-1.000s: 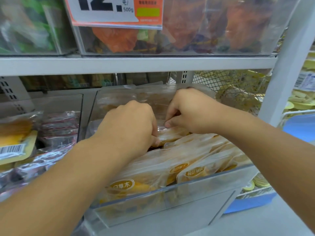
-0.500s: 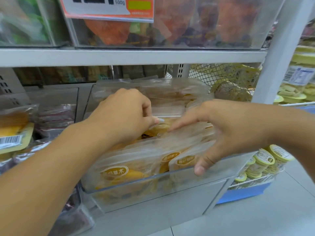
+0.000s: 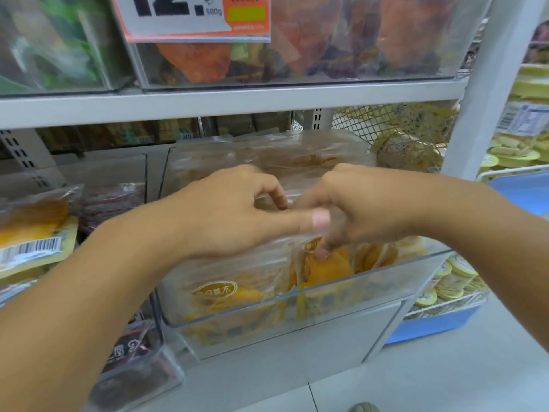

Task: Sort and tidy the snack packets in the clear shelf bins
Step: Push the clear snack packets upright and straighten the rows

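A clear shelf bin (image 3: 386, 276) on the middle shelf holds several clear packets of orange dried fruit. The front packet (image 3: 217, 291) carries an oval label. My left hand (image 3: 228, 215) hovers over the bin's middle, its fingers curled on the clear top edge of a packet and its thumb stretched to the right. Touching that thumb, my right hand (image 3: 368, 209) reaches down from the right, and its fingertips pinch the top of an orange packet (image 3: 329, 267). The packets behind both hands are partly hidden.
A neighbouring clear bin (image 3: 113, 200) on the left holds dark red packets, and a barcoded yellow packet (image 3: 32, 242) lies at the far left. Upper bins carry a price sign (image 3: 193, 16). A white shelf post (image 3: 481, 84), wire mesh (image 3: 401, 135) and a blue crate (image 3: 430, 325) stand to the right.
My right hand left the bin's front right corner and came back to the middle, beside my left hand. My left thumb is now stretched out. A packet near the front stands more upright.
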Motion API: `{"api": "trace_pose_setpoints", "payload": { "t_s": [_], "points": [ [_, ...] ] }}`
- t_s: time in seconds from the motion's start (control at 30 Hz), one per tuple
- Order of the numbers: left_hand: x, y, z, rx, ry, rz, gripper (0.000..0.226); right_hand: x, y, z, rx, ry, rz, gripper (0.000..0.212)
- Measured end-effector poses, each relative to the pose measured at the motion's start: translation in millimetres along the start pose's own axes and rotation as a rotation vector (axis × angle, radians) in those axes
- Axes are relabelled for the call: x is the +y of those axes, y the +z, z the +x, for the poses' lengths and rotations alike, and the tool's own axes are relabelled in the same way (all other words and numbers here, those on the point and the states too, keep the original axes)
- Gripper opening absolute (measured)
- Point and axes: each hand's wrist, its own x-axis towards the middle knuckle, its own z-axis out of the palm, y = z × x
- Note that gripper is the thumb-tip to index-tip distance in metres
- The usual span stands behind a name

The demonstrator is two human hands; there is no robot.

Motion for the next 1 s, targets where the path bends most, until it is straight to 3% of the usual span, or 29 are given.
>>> {"api": "trace_pose_setpoints", "payload": {
  "t_s": [0.07,0.13,0.3,0.47,0.57,0.67,0.73,0.8,0.9,1.0],
  "points": [
    [1,1,-6,-0.127,-0.037,0.156,0.076,0,-1,2,0.005,0.007,0.002,0.048],
    [1,4,-7,-0.148,-0.047,0.211,0.062,5,-1,4,0.025,0.005,0.063,0.045],
    [-3,6,-1,-0.078,-0.021,0.139,0.049,23,-5,15,-0.009,0.037,0.179,0.027],
    [-3,3,11,0.066,-0.167,0.018,0.011,27,-11,26,-0.109,0.044,0.212,0.025],
    [0,4,16,0.104,-0.209,0.0,0.026,22,-9,28,-0.088,-0.002,0.247,0.02],
    [4,6,18,0.173,-0.233,-0.037,0.037,19,-2,30,0.062,-0.015,0.497,0.016],
    [6,8,18,0.198,-0.247,-0.055,0.041,19,0,32,0.16,0.013,0.608,0.012],
    [8,7,17,0.175,-0.26,-0.081,0.037,21,0,31,0.154,-0.005,0.571,0.016],
    [10,3,12,0.157,-0.263,-0.106,0.035,25,-9,21,0.08,0.004,0.302,0.05],
    [13,2,7,0.195,-0.251,-0.021,0.051,28,-18,13,-0.023,0.075,0.178,0.071]
  ]
}}
